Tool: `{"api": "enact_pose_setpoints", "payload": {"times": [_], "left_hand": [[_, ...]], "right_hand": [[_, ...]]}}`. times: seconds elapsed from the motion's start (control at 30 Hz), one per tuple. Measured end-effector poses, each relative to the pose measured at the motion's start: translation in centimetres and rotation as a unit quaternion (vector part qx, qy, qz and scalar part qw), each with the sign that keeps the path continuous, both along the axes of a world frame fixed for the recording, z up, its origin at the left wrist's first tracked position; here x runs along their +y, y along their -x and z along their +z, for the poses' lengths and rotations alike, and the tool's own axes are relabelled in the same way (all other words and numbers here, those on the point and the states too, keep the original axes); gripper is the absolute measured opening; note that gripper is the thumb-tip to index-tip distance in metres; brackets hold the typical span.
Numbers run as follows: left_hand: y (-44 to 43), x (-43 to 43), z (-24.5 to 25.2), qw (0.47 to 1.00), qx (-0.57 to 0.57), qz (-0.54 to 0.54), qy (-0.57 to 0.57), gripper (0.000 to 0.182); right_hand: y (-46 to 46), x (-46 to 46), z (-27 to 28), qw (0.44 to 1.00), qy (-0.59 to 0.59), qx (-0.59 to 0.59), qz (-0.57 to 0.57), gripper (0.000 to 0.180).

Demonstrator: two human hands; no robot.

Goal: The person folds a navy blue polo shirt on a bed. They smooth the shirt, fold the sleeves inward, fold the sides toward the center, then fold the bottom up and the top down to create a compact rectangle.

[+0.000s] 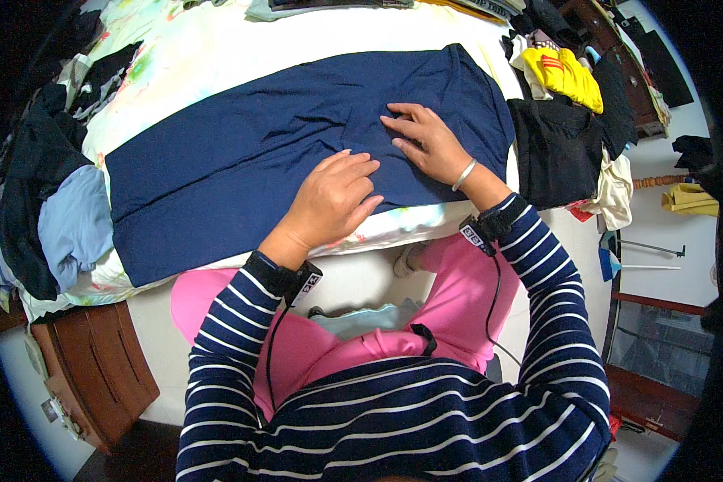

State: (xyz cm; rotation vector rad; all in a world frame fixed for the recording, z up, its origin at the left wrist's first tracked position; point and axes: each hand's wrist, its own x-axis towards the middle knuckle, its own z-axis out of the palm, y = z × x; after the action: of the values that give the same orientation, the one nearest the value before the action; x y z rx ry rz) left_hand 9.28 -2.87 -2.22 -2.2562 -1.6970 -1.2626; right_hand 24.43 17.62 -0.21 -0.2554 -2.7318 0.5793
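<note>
A navy-blue garment (217,156), its kind not certain, lies stretched across the bed from left to right, with creases near its middle. My left hand (331,196) rests at the garment's near side, fingers slightly bent and pointing right. Higher and to the right, my right hand (428,141) touches the cloth with its fingers spread; a silver-coloured bangle (464,175) circles that wrist. Neither hand grips the fabric. The garment's narrower end lies at the left, and folds show at its far right corner.
Under the garment is a bed with a pale floral sheet (181,72). At the left lie a light-blue garment (75,223) and dark clothes (42,181). A folded black garment (554,150) and a yellow garment (563,75) lie at the right. Folded clothes (337,5) line the far edge.
</note>
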Motion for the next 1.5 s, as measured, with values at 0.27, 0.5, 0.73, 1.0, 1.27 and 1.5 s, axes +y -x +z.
{"api": "enact_pose_setpoints", "payload": {"times": [0.27,0.5,0.73,1.0,1.27,1.5], "left_hand": [[0.1,-0.3,0.6,1.0,-0.009,-0.011,0.023,0.028],[0.3,-0.2,0.2,0.999,0.006,-0.017,0.034,0.024],[0.3,0.3,0.0,0.999,-0.033,-0.003,0.021,0.014],[0.6,0.9,0.4,0.988,-0.149,0.044,0.015,0.015],[2.7,4.2,2.0,0.76,-0.648,0.011,0.053,0.038],[1.1,3.1,1.7,0.973,-0.18,0.141,-0.031,0.047]], "right_hand": [[-1.5,-1.4,0.8,0.999,-0.025,-0.018,-0.009,0.042],[-6.3,-2.4,1.4,0.96,-0.132,0.094,-0.23,0.052],[-10.4,-1.8,-1.0,0.922,0.128,0.006,-0.367,0.059],[-8.9,-0.1,1.2,0.863,0.388,0.059,-0.319,0.058],[-2.0,4.5,5.2,0.76,0.581,0.267,-0.115,0.052],[-1.6,9.9,1.4,0.839,0.327,0.222,-0.375,0.044]]}}
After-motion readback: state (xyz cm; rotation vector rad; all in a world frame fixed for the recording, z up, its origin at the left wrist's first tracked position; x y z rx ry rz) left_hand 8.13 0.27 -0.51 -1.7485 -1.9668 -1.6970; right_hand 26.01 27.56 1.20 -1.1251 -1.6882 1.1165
